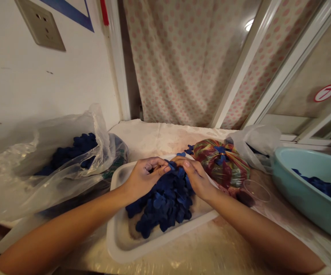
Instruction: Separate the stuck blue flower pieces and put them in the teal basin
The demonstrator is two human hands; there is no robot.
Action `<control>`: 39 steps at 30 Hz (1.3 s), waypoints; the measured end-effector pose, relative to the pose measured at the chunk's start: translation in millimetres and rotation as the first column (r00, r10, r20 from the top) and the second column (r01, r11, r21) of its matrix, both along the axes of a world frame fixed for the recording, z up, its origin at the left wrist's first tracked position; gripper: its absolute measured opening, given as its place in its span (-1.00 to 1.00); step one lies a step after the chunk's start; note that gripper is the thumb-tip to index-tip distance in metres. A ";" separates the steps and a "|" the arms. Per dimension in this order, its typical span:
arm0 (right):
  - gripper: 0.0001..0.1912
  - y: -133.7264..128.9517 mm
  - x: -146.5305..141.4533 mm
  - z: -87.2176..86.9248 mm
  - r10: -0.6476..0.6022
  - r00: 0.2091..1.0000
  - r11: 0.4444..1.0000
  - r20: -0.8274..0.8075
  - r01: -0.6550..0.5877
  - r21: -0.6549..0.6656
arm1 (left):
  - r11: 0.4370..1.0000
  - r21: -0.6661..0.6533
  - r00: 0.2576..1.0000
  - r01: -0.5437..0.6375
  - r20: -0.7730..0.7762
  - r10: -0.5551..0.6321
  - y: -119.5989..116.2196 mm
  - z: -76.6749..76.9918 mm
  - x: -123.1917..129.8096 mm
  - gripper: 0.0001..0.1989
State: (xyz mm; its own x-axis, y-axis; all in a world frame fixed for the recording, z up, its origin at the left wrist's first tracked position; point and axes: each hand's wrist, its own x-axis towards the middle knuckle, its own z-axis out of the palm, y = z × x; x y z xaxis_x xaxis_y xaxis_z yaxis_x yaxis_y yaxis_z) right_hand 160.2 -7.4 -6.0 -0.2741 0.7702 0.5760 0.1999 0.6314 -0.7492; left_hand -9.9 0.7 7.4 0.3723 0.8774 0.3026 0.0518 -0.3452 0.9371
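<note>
Deep blue heart-shaped cut-outs [162,200] heaped inside a shallow white rectangular tray [119,244], their material impossible to tell. Left hand [145,179] curled closed above the tray's far half, fingertips pinching one small blue piece [170,165]. Right hand [196,178] just beside it, half closed, fingers bent down toward that same piece and the heap; any grip impossible to tell. Both bare forearms reaching in across the tray's sides.

Left of the tray, a crumpled clear plastic bag [25,183] holding more blue pieces. Just behind the tray, to the right, a knotted multicoloured plastic bag [222,164] with loose blue pieces on and around it, and a translucent white plastic bag [254,143] beyond. Close to the tray's right side, a clear round plastic cup [257,191]. Farther right of the tray, a pale teal oval basin [297,154] with blue pieces inside. Beneath the tray, a wrinkled clear plastic sheet [225,248]. Well beyond the tray, a pink polka-dot curtain [176,65].
</note>
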 end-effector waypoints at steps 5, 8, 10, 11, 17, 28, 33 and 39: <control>-0.62 2.6 -2.4 1.8 -0.022 1.000 1.000 -0.020 0.021 -0.020 | 0.997 0.070 0.999 -0.022 -0.030 0.024 0.6 -0.3 0.3 -0.82; -0.71 6.7 -3.4 -1.4 -0.097 0.990 0.993 -0.100 0.089 -0.076 | 0.997 0.069 0.997 -0.040 -0.067 0.044 1.4 -0.4 1.3 -0.80; -0.80 9.4 -3.4 -4.6 -0.143 0.974 0.987 -0.174 0.127 -0.100 | 0.997 0.054 0.996 -0.049 -0.078 0.053 1.6 -0.2 2.0 -0.80; -0.83 10.4 -3.4 -6.1 -0.159 0.967 0.985 -0.200 0.141 -0.102 | 0.998 0.046 0.995 -0.053 -0.077 0.056 1.6 -0.1 2.3 -0.80; -0.95 11.7 -3.9 -8.6 -0.178 0.964 0.984 -0.197 0.175 -0.032 | 0.999 0.033 0.997 -0.035 -0.062 0.037 2.4 -2.0 2.5 -0.81; -0.99 10.3 -1.4 -6.4 -0.172 0.970 0.983 -0.171 0.181 0.040 | 1.000 0.008 0.995 0.019 -0.099 -0.018 1.7 0.2 2.2 -0.82; -0.94 7.7 -2.0 -3.5 -0.141 0.981 0.979 -0.130 0.157 0.126 | 0.994 -0.065 0.987 0.083 -0.129 -0.091 2.4 1.6 -0.2 -0.73; -0.94 7.7 -0.8 -1.8 -0.059 0.993 0.994 -0.104 0.068 0.087 | 0.995 -0.083 0.989 0.049 -0.137 -0.060 4.1 -0.1 -1.5 -0.70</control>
